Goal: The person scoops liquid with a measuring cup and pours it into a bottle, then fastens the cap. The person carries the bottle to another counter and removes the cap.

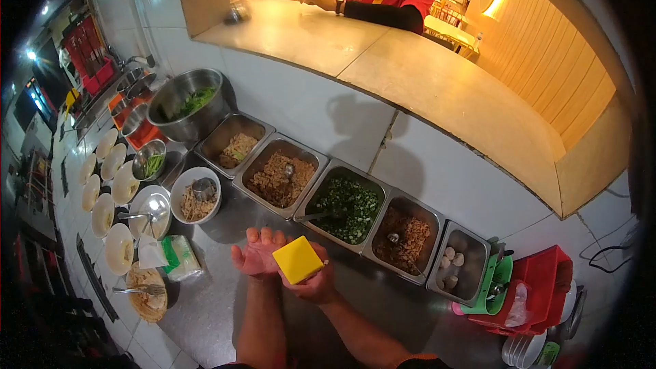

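Note:
My left hand (260,254) is raised over the steel counter with its palm up and fingers spread, holding nothing. Close beside it, my right hand (316,285) is closed around a flat-faced yellow square object (298,260); its exact kind does not show. Beyond my hands stands a row of steel food pans. One holds chopped green onions (348,208), another minced meat (281,178), and a third brown fried bits (410,236). The white bowl (198,195) of shredded meat with a metal cup in it sits left of my hands.
Several pale bowls (102,215) line the counter's left side, near a plastic-wrapped pack (183,260) and a large steel bowl of greens (188,106). Meatballs lie in the end pan (459,263), beside a red basket (536,287). Behind the serving ledge (328,41) is a person in red.

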Motion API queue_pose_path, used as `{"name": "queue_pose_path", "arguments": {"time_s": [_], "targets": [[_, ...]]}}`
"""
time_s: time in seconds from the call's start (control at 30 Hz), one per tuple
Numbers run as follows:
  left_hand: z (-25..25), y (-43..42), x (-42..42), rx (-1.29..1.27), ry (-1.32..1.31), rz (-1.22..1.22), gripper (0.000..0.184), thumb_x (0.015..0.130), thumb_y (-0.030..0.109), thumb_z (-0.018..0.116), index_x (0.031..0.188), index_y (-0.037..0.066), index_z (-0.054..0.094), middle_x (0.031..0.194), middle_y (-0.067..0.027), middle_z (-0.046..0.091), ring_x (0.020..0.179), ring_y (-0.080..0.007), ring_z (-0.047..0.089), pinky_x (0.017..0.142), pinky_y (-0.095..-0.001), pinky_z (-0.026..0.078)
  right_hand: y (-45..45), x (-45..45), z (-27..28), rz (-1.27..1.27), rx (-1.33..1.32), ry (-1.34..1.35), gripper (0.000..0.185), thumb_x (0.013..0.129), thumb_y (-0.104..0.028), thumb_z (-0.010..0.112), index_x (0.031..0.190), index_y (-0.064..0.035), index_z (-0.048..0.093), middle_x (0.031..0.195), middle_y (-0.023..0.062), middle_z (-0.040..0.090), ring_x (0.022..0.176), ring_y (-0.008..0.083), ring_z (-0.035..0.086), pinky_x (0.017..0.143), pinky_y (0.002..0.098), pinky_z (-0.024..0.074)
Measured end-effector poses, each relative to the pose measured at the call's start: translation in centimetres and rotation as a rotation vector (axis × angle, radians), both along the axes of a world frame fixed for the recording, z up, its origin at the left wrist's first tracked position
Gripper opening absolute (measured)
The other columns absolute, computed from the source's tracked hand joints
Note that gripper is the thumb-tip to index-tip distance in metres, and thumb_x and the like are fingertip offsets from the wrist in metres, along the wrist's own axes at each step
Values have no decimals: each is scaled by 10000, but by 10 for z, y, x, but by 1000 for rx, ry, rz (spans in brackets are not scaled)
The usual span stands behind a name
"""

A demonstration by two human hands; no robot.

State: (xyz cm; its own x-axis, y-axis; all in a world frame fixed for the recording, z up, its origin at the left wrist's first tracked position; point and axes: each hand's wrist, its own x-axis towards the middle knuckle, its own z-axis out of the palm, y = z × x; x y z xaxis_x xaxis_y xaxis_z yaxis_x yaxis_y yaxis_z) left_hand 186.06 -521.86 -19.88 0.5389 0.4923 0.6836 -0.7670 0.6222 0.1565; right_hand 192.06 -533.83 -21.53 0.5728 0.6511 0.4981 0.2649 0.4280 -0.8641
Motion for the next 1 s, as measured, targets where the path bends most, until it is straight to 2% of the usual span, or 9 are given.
{"name": "queue_pose_path", "arguments": {"time_s": [0.13,0.2,0.3,0.4,0.5,0.6,0.83,0.9,1.0], "targets": [[0,1,0,-24,19,48,469,975,506,470,1245,127,531,1222,-103,576,1093,-283,482,976,-461,386,-4,-2,5,-2,5,4,769,628,-155,897,1268,-30,490,1167,124,578,1049,228,607,923,374,491],[0,3,0,-65,87,71,494,984,503,436,1271,109,519,1266,-120,571,1200,-323,487,1038,-493,357,-3,-1,3,54,18,68,757,641,-157,890,1271,-29,491,1182,128,570,1064,228,600,937,378,485],[-3,1,-1,-53,187,70,509,990,491,420,1272,77,515,1287,-151,566,1265,-371,477,1073,-516,343,-4,1,4,33,-8,14,747,655,-145,880,1279,-28,487,1188,121,567,1094,226,589,957,379,476],[-5,3,0,64,207,23,514,995,480,411,1265,55,513,1286,-182,564,1274,-398,477,1083,-521,346,-5,-1,16,63,21,77,751,657,-131,874,1290,-27,484,1221,129,568,1113,239,589,973,381,470],[-6,2,0,84,206,28,525,995,485,411,1260,43,514,1286,-204,561,1278,-410,470,1069,-520,367,-3,2,6,75,-8,16,772,657,-106,869,1315,-22,473,1272,139,555,1153,245,574,994,382,459],[-6,2,1,123,185,31,535,992,494,417,1258,40,515,1291,-198,562,1286,-424,460,1069,-524,369,-3,-4,12,103,37,113,794,657,-78,861,1339,-13,460,1328,154,531,1191,247,554,1013,383,447],[-7,4,2,172,169,17,551,982,504,440,1248,30,532,1297,-192,567,1300,-433,443,1075,-536,359,-4,2,13,161,24,44,819,678,-43,834,1386,-6,423,1390,162,492,1242,247,524,1047,382,420],[-8,6,3,202,105,-19,539,994,452,442,1301,13,504,1343,-221,534,1355,-418,391,1130,-528,281,-2,3,21,182,32,29,821,688,-48,829,1397,-7,417,1395,156,486,1259,246,512,1058,383,410],[-8,7,3,206,104,-29,539,994,452,442,1301,14,504,1344,-221,533,1349,-416,398,1127,-527,285,-2,2,15,168,52,44,805,698,-59,822,1395,-6,423,1395,150,488,1265,243,507,1061,387,408]]}}
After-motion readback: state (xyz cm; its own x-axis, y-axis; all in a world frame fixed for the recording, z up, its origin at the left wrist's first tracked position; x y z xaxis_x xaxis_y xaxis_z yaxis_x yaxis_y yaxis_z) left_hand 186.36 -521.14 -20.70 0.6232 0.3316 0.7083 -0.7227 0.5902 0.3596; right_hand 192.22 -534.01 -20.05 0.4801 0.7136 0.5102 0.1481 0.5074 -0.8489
